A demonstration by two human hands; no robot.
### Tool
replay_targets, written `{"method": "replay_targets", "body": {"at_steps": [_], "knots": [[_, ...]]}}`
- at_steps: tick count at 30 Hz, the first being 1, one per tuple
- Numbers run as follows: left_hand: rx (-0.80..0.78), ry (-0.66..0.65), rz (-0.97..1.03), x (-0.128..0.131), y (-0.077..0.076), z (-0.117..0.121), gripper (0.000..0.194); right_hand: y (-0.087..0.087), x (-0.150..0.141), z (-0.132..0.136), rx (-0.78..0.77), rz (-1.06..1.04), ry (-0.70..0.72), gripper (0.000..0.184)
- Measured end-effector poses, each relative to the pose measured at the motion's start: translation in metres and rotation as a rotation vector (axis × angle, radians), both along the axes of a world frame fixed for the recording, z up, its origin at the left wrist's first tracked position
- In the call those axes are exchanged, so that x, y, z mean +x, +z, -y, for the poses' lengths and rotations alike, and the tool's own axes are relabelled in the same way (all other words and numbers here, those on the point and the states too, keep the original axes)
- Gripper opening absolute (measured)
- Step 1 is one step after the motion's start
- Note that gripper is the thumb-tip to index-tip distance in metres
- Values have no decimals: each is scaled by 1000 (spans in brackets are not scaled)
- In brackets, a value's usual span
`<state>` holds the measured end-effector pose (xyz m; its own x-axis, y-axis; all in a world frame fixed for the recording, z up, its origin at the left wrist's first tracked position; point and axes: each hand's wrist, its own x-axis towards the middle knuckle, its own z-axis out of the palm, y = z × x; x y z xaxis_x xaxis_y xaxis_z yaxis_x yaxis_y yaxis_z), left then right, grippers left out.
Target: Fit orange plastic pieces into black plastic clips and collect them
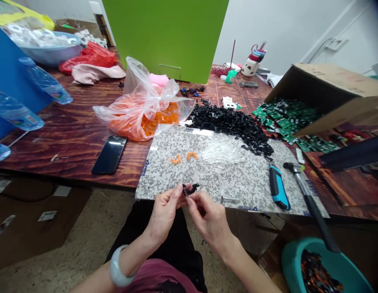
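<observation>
"Black plastic piece (192, 188): where is it?"

"Held up between both hands, just above the near edge of the speckled board (238, 191)."

"And the grip?"

"Left hand (166, 212) pinches one end, right hand (209, 219) the other, fingertips pressed together."

"What's nearby?"

"Two orange pieces (176, 159) on the board, a black heap (228, 124) beyond them, a blue cutter (279, 188) to the right."
</observation>
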<state>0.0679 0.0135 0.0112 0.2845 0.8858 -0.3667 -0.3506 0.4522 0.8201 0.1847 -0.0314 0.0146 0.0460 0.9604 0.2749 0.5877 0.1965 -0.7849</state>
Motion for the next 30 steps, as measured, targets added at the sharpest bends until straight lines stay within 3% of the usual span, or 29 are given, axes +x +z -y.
{"method": "replay_targets", "body": {"at_steps": [14,21,30], "knots": [[103,-56,-89,-3,-1,5,36,-3,0,2,-12,-50,-41,10],[149,-93,-206,-3,2,7,23,-4,0,4,-53,-112,-49,10],[155,-105,-242,-3,1,6,22,-3,-3,5,-81,-158,-87,12]]}}
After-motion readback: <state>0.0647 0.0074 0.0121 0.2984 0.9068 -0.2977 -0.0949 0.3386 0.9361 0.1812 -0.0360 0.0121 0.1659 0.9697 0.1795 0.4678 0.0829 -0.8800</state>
